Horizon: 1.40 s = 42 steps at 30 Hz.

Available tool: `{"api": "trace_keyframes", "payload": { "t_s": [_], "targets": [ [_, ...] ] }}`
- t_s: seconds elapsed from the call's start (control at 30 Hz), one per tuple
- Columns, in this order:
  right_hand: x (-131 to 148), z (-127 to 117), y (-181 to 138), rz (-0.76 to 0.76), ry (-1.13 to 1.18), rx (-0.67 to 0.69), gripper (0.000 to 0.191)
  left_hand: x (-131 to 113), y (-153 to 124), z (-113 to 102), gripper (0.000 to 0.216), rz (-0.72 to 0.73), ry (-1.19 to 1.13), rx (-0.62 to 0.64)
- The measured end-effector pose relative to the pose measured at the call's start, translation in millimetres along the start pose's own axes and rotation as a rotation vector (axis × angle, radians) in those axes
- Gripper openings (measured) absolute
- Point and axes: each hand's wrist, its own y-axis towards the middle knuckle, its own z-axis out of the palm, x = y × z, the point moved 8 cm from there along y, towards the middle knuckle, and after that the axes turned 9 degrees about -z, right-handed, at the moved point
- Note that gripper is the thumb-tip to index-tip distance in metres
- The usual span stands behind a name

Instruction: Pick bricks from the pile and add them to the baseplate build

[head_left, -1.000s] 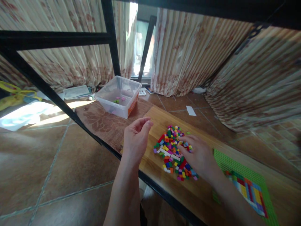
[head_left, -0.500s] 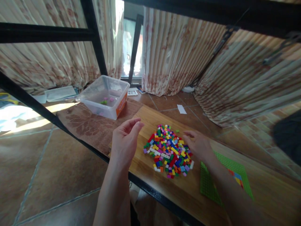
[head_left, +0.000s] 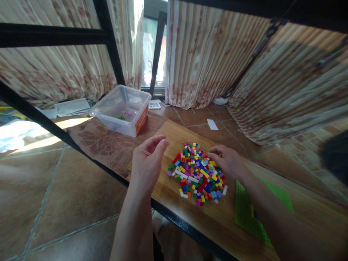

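Note:
A heap of small coloured bricks (head_left: 197, 174) lies on a wooden tabletop (head_left: 174, 136). My left hand (head_left: 148, 163) hovers just left of the heap, edge-on, fingers loosely curved and apart, holding nothing. My right hand (head_left: 227, 159) rests at the heap's right edge, palm down, fingertips curled among the bricks; whether they pinch one is hidden. My right forearm crosses a green studded baseplate (head_left: 246, 214) and hides most of it.
A clear plastic tub (head_left: 122, 112) with a few bricks inside stands on a brown patterned mat (head_left: 108, 143) at the back left. Black metal frame bars (head_left: 35, 112) cross the left side. Curtains hang behind. Tiled floor lies below the table's front edge.
My right hand lifted off the heap's near side, drew right, and now sits at the heap's upper right edge. The left hand has barely moved. The view shifted a little.

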Motion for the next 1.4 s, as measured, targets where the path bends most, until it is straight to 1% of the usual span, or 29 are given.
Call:
{"api": "trace_keyframes", "payload": {
  "t_s": [0.07, 0.13, 0.2, 0.3, 0.33, 0.43, 0.5, 0.57, 0.67, 0.77, 0.83, 0.93, 1.0, 1.03, 1.07, 1.17, 1.23, 1.3, 1.4],
  "targets": [
    [18.0, 2.4, -10.6, -0.065, 0.075, 0.05, 0.022, -0.1, -0.5, -0.3, 0.026, -0.003, 0.002, -0.001],
    [34.3, 5.8, -14.8, -0.143, 0.12, 0.103, 0.023, 0.0, -0.6, -1.1, 0.025, -0.007, 0.004, -0.007],
    [40.8, 5.8, -8.8, -0.172, 0.11, 0.092, 0.023, 0.2, -0.4, -1.7, 0.025, -0.009, 0.003, -0.009],
    [31.6, 3.6, 15.4, -0.098, -0.01, 0.005, 0.024, -0.2, -0.2, -2.4, 0.025, -0.004, -0.002, -0.012],
    [27.0, 5.3, 24.6, -0.067, -0.056, -0.003, 0.025, -0.3, -0.2, -2.5, 0.025, -0.002, -0.002, -0.013],
    [22.6, 17.9, 47.3, -0.089, -0.159, 0.044, 0.027, -0.6, -0.4, -1.9, 0.025, -0.005, 0.006, -0.012],
    [22.8, 27.0, 54.6, -0.123, -0.185, 0.089, 0.025, -0.6, -0.6, -1.1, 0.025, -0.008, 0.012, -0.008],
    [21.4, 31.9, 56.8, -0.119, -0.172, 0.105, 0.022, -0.4, -0.8, -0.5, 0.024, -0.009, 0.015, -0.008],
    [17.0, 32.4, 56.4, -0.066, -0.096, 0.081, 0.017, -0.1, -1.2, 0.1, 0.024, -0.01, 0.018, -0.007],
    [11.4, 30.1, 53.7, 0.014, 0.04, 0.062, 0.012, -1.0, -1.7, -0.4, 0.023, -0.011, 0.02, -0.006],
    [9.9, 24.2, 48.3, 0.059, 0.152, 0.023, 0.01, -2.3, -1.7, -1.3, 0.023, -0.008, 0.024, -0.006],
    [17.2, 8.8, 30.2, 0.069, 0.353, -0.063, 0.012, -1.7, -1.3, 0.9, 0.021, -0.01, 0.045, 0.014],
    [28.3, -0.4, 10.2, 0.064, 0.514, -0.095, 0.016, 2.8, -2.1, 9.4, 0.019, -0.017, 0.063, 0.07],
    [35.8, -3.6, -1.3, 0.056, 0.59, -0.098, 0.019, 6.6, -3.6, 17.2, 0.018, -0.022, 0.072, 0.124],
    [43.8, -5.9, -13.3, 0.049, 0.648, -0.095, 0.022, 11.1, -6.4, 27.3, 0.018, -0.026, 0.083, 0.195],
    [59.1, -12.2, -48.3, 0.091, 0.721, -0.17, 0.022, 26.5, -22.6, 64.4, 0.018, -0.023, 0.164, 0.46],
    [64.6, -11.1, -66.0, 0.114, 0.822, -0.219, 0.023, 36.0, -35.1, 84.4, 0.016, -0.016, 0.219, 0.585],
    [62.6, -9.5, -79.6, 0.159, 0.921, -0.294, 0.026, 43.7, -43.5, 97.4, 0.015, -0.024, 0.224, 0.639],
    [51.9, -7.2, -95.5, 0.249, 1.033, -0.413, 0.03, 55.0, -51.1, 111.9, 0.015, -0.072, 0.191, 0.672]
  ]
}}
